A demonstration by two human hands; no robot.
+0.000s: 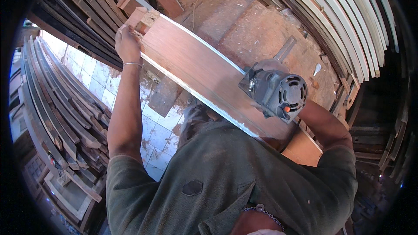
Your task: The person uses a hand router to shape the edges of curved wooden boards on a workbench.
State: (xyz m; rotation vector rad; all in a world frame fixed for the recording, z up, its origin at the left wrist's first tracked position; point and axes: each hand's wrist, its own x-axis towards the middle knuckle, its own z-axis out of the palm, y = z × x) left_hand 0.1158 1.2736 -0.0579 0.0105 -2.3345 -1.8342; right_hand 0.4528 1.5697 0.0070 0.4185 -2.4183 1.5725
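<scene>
A long reddish-brown wooden plank (191, 56) with pale edges lies slantwise in front of me, from far left to near right. My left hand (129, 45) is closed round its far-left end, beside a notched, rough light-wood block (146, 18). On the plank's near-right part sits a grey hand-held power tool (274, 89) with a round vented motor end and an orange-red button; I cannot tell its exact kind. My right forearm (324, 124) reaches to the back of this tool. The tool's body hides my right hand and its fingers, which appear to grip it.
A dusty brown work surface (244, 30) lies beyond the plank, with a small white bottle-like thing (317, 69) on it. Stacked pale boards (348, 21) curve along the right. Dark timber (78, 13) and more stacked strips (61, 100) stand left, beside white floor tiles (89, 67).
</scene>
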